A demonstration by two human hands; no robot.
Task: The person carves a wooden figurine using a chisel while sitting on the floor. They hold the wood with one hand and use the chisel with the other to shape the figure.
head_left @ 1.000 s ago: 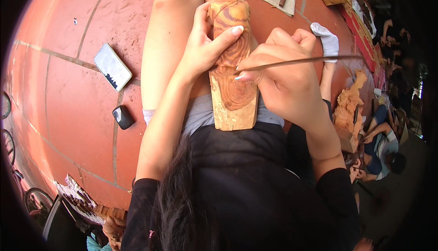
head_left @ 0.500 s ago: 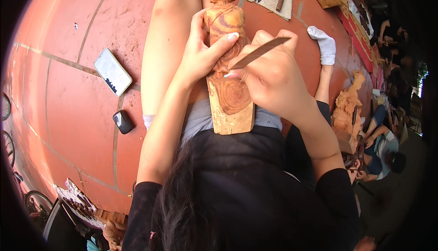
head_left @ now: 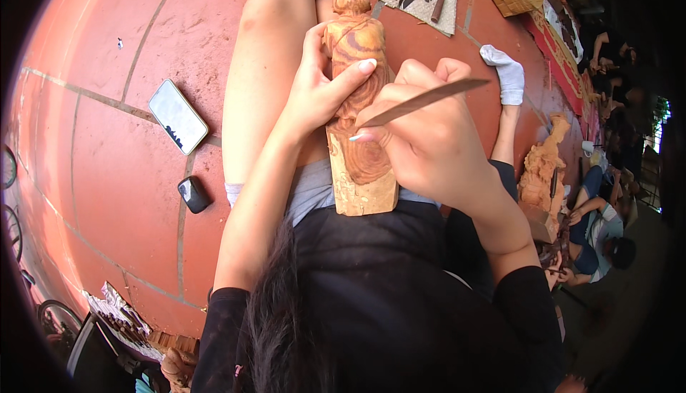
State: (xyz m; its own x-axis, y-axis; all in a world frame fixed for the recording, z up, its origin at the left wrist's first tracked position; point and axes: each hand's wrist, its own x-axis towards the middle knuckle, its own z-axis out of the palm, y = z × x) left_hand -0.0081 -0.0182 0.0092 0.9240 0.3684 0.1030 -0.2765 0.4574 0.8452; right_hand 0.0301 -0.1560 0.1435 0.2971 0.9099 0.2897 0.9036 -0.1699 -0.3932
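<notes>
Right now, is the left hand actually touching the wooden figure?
Touching: the head view shows the left hand wrapped around the wooden figure, its thumb pressed across the front.

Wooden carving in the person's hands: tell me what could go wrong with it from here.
The flat tool in the right hand could slip on the wooden carving and nick the left hand, whose thumb lies close to the tool's lower end.

The carving may turn or shift under pressure, since only the left hand grips its upper part.

A sideways slip might also scratch the bare left leg beside it.
</notes>
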